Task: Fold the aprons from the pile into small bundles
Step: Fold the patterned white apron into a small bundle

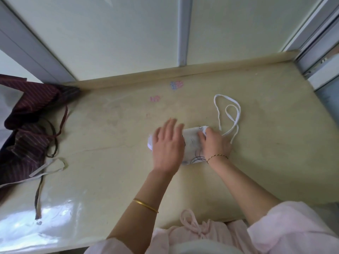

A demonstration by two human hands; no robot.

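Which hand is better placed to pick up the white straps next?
Probably right. The white straps lie just past the right hand, which grips the folded apron at that end. The left hand is open over its other side.

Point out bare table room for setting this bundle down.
Bare table right of the straps; also between the pile and the left hand. Crowded: the left edge under pile and ties, and the centre, where right hand grips the bundle.
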